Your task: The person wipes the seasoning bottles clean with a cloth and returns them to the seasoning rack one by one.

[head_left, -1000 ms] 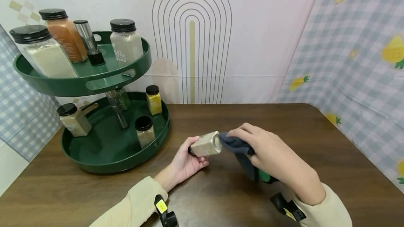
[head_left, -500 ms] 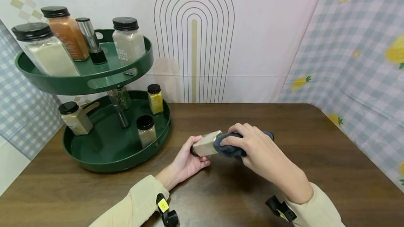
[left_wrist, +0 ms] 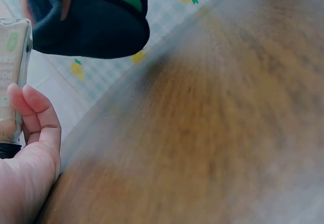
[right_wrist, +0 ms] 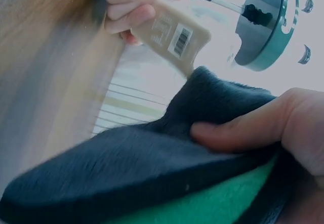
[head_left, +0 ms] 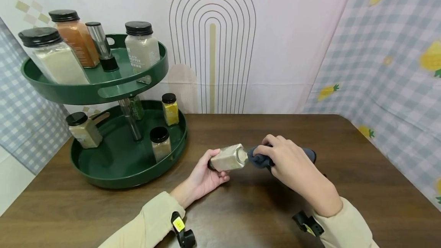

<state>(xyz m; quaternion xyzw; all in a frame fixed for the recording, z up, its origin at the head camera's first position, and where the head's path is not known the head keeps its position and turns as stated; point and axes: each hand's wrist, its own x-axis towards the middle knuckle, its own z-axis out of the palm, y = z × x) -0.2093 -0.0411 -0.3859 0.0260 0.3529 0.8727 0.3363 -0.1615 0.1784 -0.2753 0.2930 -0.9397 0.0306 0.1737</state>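
Observation:
My left hand (head_left: pixel 203 179) grips a small glass spice jar (head_left: pixel 225 159) of pale powder. The jar lies tilted on its side above the table, black lid toward the palm, glass base facing right. A label with a barcode shows on the jar (right_wrist: pixel 169 34) in the right wrist view. Between thumb and fingers, my right hand (head_left: pixel 291 162) pinches a bunched dark blue cloth (head_left: pixel 260 159), its edge right beside the jar's base. Seen from the left wrist, the cloth (left_wrist: pixel 96 24) hangs folded with a green patch. Part of the lid is hidden by the left hand.
A two-tier green tray stand (head_left: pixel 127 183) occupies the left of the brown table (head_left: pixel 220 221). Large jars, one a black pepper jar (head_left: pixel 142 51), and a steel grinder (head_left: pixel 101 45) stand on top. Below are several small jars, including a yellow one (head_left: pixel 170 110). A patterned curtain (head_left: pixel 379 87) hangs behind.
The cloth went over the jar's base half a second ago, then drew back right, uncovering it. The left hand and jar have hardly moved.

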